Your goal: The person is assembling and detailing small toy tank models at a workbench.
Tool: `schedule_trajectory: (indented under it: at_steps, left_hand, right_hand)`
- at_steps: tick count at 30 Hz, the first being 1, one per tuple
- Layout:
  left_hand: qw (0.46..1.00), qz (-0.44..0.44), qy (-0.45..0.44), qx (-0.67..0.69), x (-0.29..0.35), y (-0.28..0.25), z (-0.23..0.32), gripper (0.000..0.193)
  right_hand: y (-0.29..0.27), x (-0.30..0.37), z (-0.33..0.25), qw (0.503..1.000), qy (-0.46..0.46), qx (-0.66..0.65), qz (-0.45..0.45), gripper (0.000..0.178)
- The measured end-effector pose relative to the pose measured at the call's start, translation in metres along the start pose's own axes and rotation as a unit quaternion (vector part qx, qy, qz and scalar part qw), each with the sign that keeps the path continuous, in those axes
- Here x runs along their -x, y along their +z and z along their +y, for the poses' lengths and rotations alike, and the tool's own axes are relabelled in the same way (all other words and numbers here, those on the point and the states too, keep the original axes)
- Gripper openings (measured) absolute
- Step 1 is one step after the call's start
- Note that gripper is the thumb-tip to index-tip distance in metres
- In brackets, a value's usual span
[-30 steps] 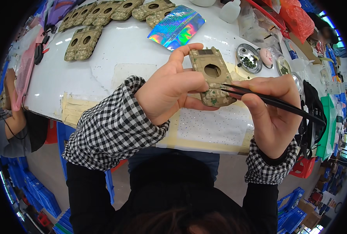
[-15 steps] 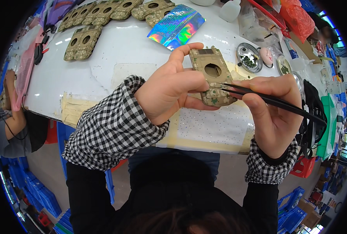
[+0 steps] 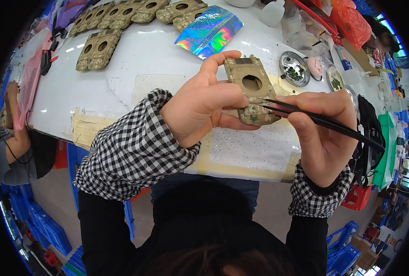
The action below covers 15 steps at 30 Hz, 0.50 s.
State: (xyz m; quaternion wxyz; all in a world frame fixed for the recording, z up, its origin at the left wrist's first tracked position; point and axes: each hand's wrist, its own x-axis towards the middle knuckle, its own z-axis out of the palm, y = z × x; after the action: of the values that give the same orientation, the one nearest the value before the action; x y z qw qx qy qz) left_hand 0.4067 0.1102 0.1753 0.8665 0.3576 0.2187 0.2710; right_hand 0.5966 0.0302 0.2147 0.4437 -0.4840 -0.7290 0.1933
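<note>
My left hand (image 3: 204, 99) grips a model tank hull (image 3: 245, 79) in camouflage colours, with a round hole in its top. The thumb lies across the hull near its closer end, and the other fingers are around its left side and ends. In my right hand (image 3: 326, 126) is a pair of black tweezers (image 3: 321, 120), pinched between thumb and fingers. Their two slightly parted tips reach the hull's surface beside my left thumb. Whether a small part sits between the tips is too fine to tell.
Several more camouflage hulls (image 3: 99, 49) stand at the table's far left. A shiny holographic pouch (image 3: 209, 31) lies beyond my hands. To the right are a round metal dish (image 3: 287, 60) with small dark green pieces and a pink oval object (image 3: 314, 67). A speckled white sheet (image 3: 252, 149) is taped down below.
Almost nothing differs. Both hands, the hull and the tweezers hold nearly the same pose, and the whole view has shifted by a few pixels.
</note>
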Motion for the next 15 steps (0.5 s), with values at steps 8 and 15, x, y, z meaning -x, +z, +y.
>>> schedule_trajectory:
  at_steps: [8,15]
  left_hand:
    - [1.000,-0.013,0.005,0.014,-0.0016,-0.0019,-0.0006,0.074]
    - [1.000,-0.002,-0.001,-0.002,0.0008,-0.0006,-0.0016,0.072]
  right_hand:
    - [-0.0004,-0.0002,0.0005,1.000,-0.009,0.003,-0.004,0.019]
    - [-0.0007,0.0000,0.0015,1.000,-0.020,0.000,-0.003,0.020]
